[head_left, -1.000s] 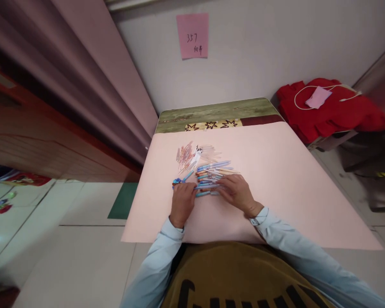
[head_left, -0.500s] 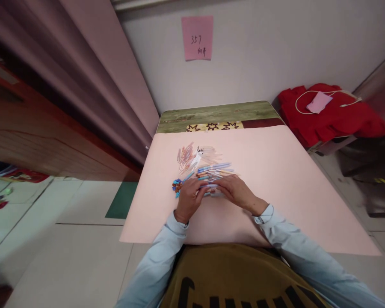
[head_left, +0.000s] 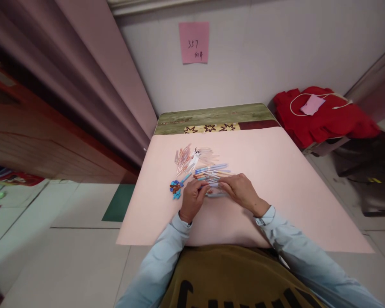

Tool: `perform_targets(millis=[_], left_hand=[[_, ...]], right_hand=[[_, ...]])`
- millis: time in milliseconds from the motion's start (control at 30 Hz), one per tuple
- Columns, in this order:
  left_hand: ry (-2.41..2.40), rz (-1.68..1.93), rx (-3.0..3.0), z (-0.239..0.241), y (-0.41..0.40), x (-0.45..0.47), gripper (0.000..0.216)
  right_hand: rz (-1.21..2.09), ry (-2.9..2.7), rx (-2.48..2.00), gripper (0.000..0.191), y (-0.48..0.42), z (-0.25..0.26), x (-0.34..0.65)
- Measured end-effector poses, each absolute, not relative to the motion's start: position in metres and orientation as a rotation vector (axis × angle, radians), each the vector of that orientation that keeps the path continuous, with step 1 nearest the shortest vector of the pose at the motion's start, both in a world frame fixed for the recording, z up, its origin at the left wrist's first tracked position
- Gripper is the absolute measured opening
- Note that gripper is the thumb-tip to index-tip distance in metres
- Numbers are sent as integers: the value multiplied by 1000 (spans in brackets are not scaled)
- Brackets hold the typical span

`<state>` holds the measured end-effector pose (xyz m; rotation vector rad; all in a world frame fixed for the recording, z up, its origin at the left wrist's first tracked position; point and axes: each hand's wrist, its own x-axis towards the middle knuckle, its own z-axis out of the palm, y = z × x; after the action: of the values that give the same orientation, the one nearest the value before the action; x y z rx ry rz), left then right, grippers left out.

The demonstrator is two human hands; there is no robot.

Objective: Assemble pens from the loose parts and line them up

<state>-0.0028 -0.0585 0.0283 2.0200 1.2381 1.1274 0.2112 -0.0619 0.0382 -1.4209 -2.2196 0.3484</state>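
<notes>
A heap of pens (head_left: 211,172) in blue and orange lies on a pale pink sheet (head_left: 276,179) spread over the table. A bunch of thin refills (head_left: 184,156) lies just beyond them, and a small cluster of blue and orange caps (head_left: 175,188) sits to the left. My left hand (head_left: 193,199) and my right hand (head_left: 240,191) meet at the near edge of the heap, fingers curled and pinched on a pen (head_left: 213,188) between them. Which part each hand grips is too small to see.
The table (head_left: 211,114) has a wooden far end with a patterned strip. A red cloth with a white cord and pink slip (head_left: 321,113) lies on a seat at the right. A pink note (head_left: 194,42) hangs on the wall. A curtain hangs at left.
My left hand has moved right, away from the cap cluster, and joined my right hand on a pen at the heap's near edge. The caps now lie uncovered.
</notes>
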Motion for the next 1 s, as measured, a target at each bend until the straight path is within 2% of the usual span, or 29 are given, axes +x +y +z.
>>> perform_targets(millis=[67, 200, 300, 400, 500, 600, 667, 900, 1000], left_hand=[[1215, 1113, 2025, 30, -57, -4, 13], [1197, 1094, 1997, 34, -56, -5, 14], [1203, 1086, 1981, 34, -55, -5, 14], [1195, 1057, 1991, 33, -53, -6, 14], [1160, 1006, 1994, 30, -50, -8, 14], [1158, 982, 1952, 24, -48, -10, 14], [1158, 964, 1927, 20, -48, -10, 13], [1146, 967, 1889, 19, -52, -5, 14], [1123, 952, 1881, 19, -50, -4, 14]], right_hand=[[436, -2251, -1413, 37, -60, 39, 213], [491, -2134, -1324, 24, -61, 38, 213], [537, -2049, -1407, 31, -64, 40, 209], [650, -2072, -1501, 27, -64, 42, 208], [684, -2086, -1479, 31, -62, 41, 209], [680, -2026, -1407, 17, -61, 34, 209], [649, -2005, -1392, 16, -61, 29, 208], [667, -2136, -1493, 25, -63, 26, 211], [682, -2203, -1555, 36, -61, 28, 214]])
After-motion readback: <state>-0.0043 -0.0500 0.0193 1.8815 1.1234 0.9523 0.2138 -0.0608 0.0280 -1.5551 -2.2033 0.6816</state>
